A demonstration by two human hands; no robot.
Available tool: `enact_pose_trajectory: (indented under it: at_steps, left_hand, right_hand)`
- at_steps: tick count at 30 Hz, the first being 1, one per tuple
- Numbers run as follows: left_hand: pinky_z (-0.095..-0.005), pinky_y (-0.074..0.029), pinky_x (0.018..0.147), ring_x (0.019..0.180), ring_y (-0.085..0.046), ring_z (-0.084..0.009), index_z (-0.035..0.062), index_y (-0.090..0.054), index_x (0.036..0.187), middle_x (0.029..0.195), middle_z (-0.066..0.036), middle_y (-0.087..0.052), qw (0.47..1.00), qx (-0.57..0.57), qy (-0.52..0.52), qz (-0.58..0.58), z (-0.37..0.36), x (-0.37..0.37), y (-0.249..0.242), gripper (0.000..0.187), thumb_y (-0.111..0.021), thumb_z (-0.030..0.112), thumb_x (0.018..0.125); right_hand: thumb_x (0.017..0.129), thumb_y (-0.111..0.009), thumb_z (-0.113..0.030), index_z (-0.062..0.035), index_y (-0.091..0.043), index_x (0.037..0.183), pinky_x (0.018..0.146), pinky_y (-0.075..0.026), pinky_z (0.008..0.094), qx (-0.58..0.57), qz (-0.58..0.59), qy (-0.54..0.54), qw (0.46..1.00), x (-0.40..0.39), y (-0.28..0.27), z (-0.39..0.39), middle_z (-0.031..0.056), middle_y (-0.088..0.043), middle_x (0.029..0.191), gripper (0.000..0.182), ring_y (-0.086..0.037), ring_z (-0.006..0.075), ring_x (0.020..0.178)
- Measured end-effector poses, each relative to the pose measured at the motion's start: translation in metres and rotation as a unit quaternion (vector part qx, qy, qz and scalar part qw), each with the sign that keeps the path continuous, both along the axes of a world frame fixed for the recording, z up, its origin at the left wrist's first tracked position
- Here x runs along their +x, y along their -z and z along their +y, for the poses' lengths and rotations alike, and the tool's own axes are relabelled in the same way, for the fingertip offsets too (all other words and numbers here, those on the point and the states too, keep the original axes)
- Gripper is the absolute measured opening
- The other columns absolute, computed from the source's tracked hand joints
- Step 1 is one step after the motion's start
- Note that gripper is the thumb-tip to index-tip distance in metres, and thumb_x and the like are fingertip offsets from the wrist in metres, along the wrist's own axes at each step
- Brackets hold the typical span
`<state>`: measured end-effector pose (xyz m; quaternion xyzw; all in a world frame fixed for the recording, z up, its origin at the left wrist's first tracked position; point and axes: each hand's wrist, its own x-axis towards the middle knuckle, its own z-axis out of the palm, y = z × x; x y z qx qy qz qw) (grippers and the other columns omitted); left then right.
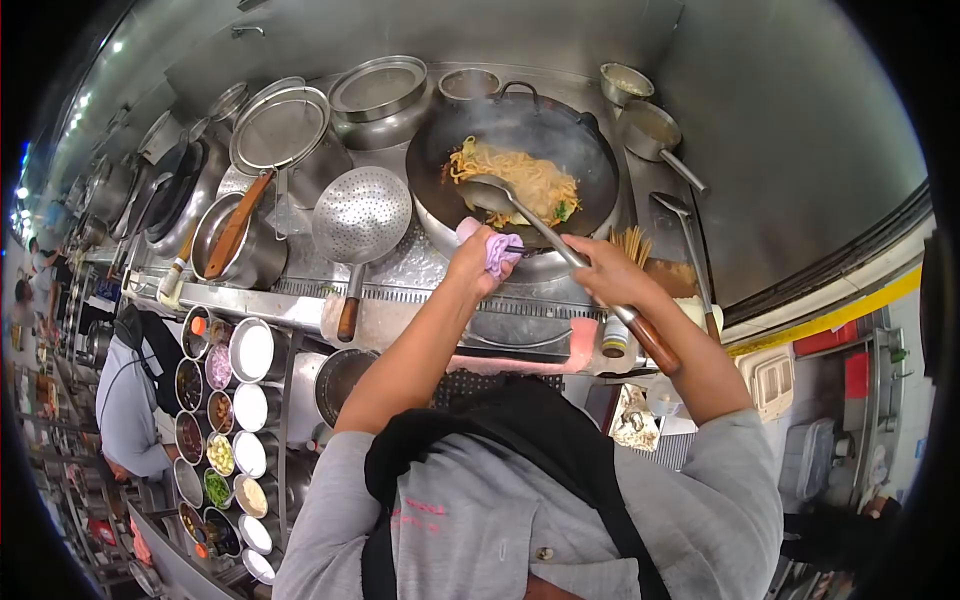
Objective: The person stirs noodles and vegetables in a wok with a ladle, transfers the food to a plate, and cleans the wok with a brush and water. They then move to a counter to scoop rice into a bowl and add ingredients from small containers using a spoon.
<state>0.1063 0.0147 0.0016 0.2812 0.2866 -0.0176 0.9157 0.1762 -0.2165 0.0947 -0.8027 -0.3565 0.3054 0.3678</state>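
Noodles (530,175) with bits of green lie in a dark, steaming wok (585,150). My left hand (480,262) is closed around a pink and purple cloth (500,252) at the wok's near edge; the wok's handle is mostly hidden there. My right hand (605,270) grips the metal shaft of a ladle (545,232) with a wooden end. The ladle's bowl rests among the noodles at their left side. Left of the wok lies a perforated strainer (362,215) with a wooden handle.
Several pots and lids stand at the left, near a round sieve (280,128). Bowls of ingredients (220,453) line the lower left. A saucepan (650,130) and a spatula (690,240) are right of the wok. Another person (135,400) is at the far left.
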Motion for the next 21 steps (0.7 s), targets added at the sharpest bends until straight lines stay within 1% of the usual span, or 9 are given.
enact_pose_trajectory:
  at_steps: [1, 4, 7, 10, 11, 14, 15, 19, 21]
  left_hand:
    - [-0.0249, -0.042, 0.037, 0.057, -0.062, -0.0230, 0.0049, -0.056, 0.097, 0.077, -0.013, -0.065, 1.000, 0.001, 0.008, 0.002, 0.000, 0.001, 0.005, 0.022, -0.046, 0.024, 0.097]
    - [-0.0252, -0.042, 0.037, 0.058, -0.062, -0.0237, 0.0053, -0.055, 0.098, 0.079, -0.013, -0.065, 1.000, 0.018, -0.004, -0.009, 0.000, -0.002, 0.012, 0.022, -0.046, 0.025, 0.097]
    - [-0.0248, -0.044, 0.039, 0.063, -0.063, -0.0263, 0.0037, -0.057, 0.095, 0.080, -0.015, -0.064, 1.000, 0.016, 0.016, -0.007, 0.005, -0.002, 0.017, 0.026, -0.047, 0.028, 0.098]
    - [-0.0247, -0.044, 0.039, 0.063, -0.063, -0.0257, 0.0032, -0.058, 0.096, 0.080, -0.015, -0.065, 0.999, -0.010, 0.030, -0.023, 0.008, 0.002, 0.019, 0.027, -0.047, 0.028, 0.098]
    - [-0.0246, -0.044, 0.039, 0.063, -0.063, -0.0254, 0.0032, -0.058, 0.095, 0.080, -0.015, -0.065, 0.999, -0.002, 0.028, -0.021, 0.006, 0.001, 0.020, 0.027, -0.047, 0.027, 0.098]
    - [-0.0247, -0.044, 0.039, 0.064, -0.064, -0.0248, 0.0030, -0.059, 0.095, 0.080, -0.014, -0.066, 0.999, 0.019, 0.022, -0.019, 0.005, 0.004, 0.018, 0.027, -0.046, 0.027, 0.097]
    - [-0.0248, -0.044, 0.039, 0.065, -0.064, -0.0247, 0.0030, -0.059, 0.095, 0.080, -0.014, -0.066, 0.999, 0.018, 0.020, -0.018, 0.005, 0.006, 0.022, 0.027, -0.047, 0.027, 0.097]
    - [-0.0251, -0.045, 0.039, 0.062, -0.063, -0.0244, 0.0034, -0.060, 0.094, 0.078, -0.013, -0.066, 0.999, 0.000, 0.033, -0.020, 0.008, 0.006, 0.020, 0.027, -0.046, 0.027, 0.097]
    - [-0.0252, -0.045, 0.037, 0.057, -0.062, -0.0242, 0.0041, -0.060, 0.092, 0.078, -0.013, -0.066, 0.999, -0.013, 0.033, -0.010, 0.012, 0.010, 0.018, 0.026, -0.047, 0.027, 0.097]
  right_hand:
    - [0.085, -0.056, -0.003, -0.0010, -0.037, 0.149, 0.041, -0.042, 0.0271, 0.006, 0.047, 0.007, 0.999, -0.005, -0.008, 0.009, 0.0027, -0.054, 0.066, 0.066, -0.049, 0.0098, 0.045]
    - [0.085, -0.055, -0.003, -0.0004, -0.038, 0.148, 0.040, -0.041, 0.0266, 0.079, 0.144, 0.018, 0.986, 0.002, -0.003, 0.015, 0.0020, -0.052, 0.064, 0.066, -0.048, 0.0095, 0.044]
    - [0.085, -0.055, -0.002, -0.0002, -0.038, 0.148, 0.039, -0.040, 0.0258, 0.050, 0.049, 0.061, 0.996, 0.002, -0.009, 0.009, 0.0013, -0.050, 0.063, 0.065, -0.047, 0.0090, 0.044]
    - [0.085, -0.056, -0.004, -0.0030, -0.047, 0.142, 0.039, -0.042, 0.0288, 0.064, 0.050, 0.080, 0.994, 0.015, 0.005, 0.017, 0.0018, -0.051, 0.059, 0.057, -0.048, 0.0111, 0.041]
    - [0.085, -0.055, -0.002, -0.0011, -0.048, 0.140, 0.039, -0.042, 0.0285, 0.048, 0.060, 0.077, 0.994, 0.016, 0.011, 0.023, 0.0024, -0.052, 0.062, 0.055, -0.049, 0.0104, 0.044]
    - [0.085, -0.055, 0.000, 0.0015, -0.050, 0.138, 0.038, -0.041, 0.0274, 0.139, 0.189, 0.066, 0.970, 0.017, 0.028, 0.039, 0.0024, -0.053, 0.066, 0.053, -0.049, 0.0094, 0.047]
    - [0.085, -0.055, 0.002, 0.0030, -0.048, 0.139, 0.039, -0.041, 0.0263, 0.136, 0.222, 0.044, 0.964, 0.014, 0.015, 0.036, 0.0020, -0.053, 0.069, 0.054, -0.049, 0.0087, 0.049]
    - [0.087, -0.058, -0.002, -0.0016, -0.042, 0.147, 0.039, -0.039, 0.0254, 0.117, 0.127, 0.066, 0.983, 0.016, 0.014, 0.028, 0.0016, -0.053, 0.067, 0.062, -0.047, 0.0077, 0.045]
    - [0.084, -0.060, -0.004, -0.0026, -0.041, 0.147, 0.043, -0.043, 0.0282, 0.053, 0.069, 0.056, 0.995, 0.017, 0.003, 0.012, 0.0036, -0.054, 0.068, 0.066, -0.051, 0.0097, 0.049]
